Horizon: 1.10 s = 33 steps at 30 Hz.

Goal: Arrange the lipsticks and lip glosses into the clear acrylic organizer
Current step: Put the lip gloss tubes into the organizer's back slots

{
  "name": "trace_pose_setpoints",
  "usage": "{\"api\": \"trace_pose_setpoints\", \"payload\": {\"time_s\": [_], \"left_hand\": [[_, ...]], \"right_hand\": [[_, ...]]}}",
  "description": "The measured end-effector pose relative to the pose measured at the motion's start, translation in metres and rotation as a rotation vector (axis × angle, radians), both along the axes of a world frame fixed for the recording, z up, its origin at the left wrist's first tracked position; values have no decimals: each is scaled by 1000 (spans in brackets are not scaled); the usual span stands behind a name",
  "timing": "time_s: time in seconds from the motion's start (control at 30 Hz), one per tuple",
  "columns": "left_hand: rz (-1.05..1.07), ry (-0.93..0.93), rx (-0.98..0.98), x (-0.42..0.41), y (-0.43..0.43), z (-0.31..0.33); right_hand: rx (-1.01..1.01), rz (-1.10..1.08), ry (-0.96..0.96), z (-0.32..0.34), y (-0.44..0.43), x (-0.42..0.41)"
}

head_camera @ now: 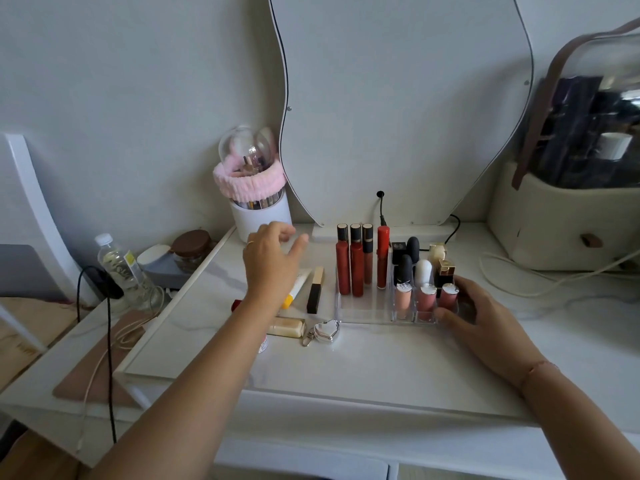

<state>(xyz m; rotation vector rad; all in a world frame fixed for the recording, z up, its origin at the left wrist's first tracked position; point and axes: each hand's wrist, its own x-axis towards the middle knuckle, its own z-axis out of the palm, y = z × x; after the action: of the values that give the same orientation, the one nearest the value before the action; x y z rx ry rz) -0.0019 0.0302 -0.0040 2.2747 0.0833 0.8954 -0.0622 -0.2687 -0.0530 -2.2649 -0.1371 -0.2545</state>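
Nearest you is your left hand (pixel 273 261). It hovers with its fingers loose and spread, holding nothing, to the left of the clear acrylic organizer (pixel 363 315). Your right hand (pixel 485 315) grips the organizer's front right corner, with the thumb on the front wall and the fingers curled round the side, so your hands are well apart with the organizer between them.

The organizer already holds four tall glosses (pixel 356 268) upright along its back left. Its right-hand cells look full of shorter lipsticks.

The loose pieces all lie left of the organizer, so your left hand is the nearer one for the next pick. A cream tube (pixel 300 282) lies partly under that hand. Just beside it, towards the organizer, the black-and-gold lipstick (pixel 316 289) lies flat with its long axis running away from you. The beige gloss (pixel 287 327) lies crosswise off the organizer's front left corner, beside a silver heart keyring (pixel 327 329).
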Motion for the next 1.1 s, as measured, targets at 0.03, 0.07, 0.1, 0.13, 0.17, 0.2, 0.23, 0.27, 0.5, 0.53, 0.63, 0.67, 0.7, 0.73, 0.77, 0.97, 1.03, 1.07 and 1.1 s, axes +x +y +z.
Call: {"api": "trace_pose_setpoints", "payload": {"time_s": [0.03,0.07,0.1,0.13,0.17,0.2,0.23,0.27,0.5,0.53,0.63,0.67,0.7,0.73,0.77,0.97,1.03,1.07,1.1], "left_hand": [[5,164,12,4,5,-3],[-12,322,34,8,8,-7],[-42,451,59,10,9,-11],[-71,543,81,12,8,-15],[-94,597,98,13,5,-18],[-108,621,113,15,3,-21],[-110,629,135,16,0,-22],[-105,636,166,19,-2,-23],[-40,606,230,29,-12,-27],[-30,584,208,29,-13,-28],[-32,550,115,31,-13,-30],[-51,541,60,32,-12,-30],[-75,526,-9,32,-11,-30],[-99,501,-82,31,-9,-28],[-120,472,-156,30,-7,-25],[-230,210,-483,13,6,3],[-263,138,-527,6,8,14],[-293,109,-540,3,7,20],[-333,84,-549,-1,5,27]], "right_hand": [[-1,2,4,0,0,0],[-3,3,8,1,0,0],[-4,3,10,1,0,0],[-3,4,9,1,0,0],[-2,4,9,1,0,0],[-2,4,9,1,1,0],[-3,1,9,0,1,0],[-4,-1,8,0,1,0],[9,-12,0,0,1,0],[9,-11,-3,0,1,0],[7,-8,-7,0,1,0],[7,-7,-12,1,1,0],[10,-5,-16,1,1,0],[14,-2,-18,1,2,-1],[16,1,-18,1,1,-1],[4,-1,11,0,0,1],[9,0,9,0,0,1],[11,-1,8,0,0,1],[12,-1,8,0,0,1]]}}
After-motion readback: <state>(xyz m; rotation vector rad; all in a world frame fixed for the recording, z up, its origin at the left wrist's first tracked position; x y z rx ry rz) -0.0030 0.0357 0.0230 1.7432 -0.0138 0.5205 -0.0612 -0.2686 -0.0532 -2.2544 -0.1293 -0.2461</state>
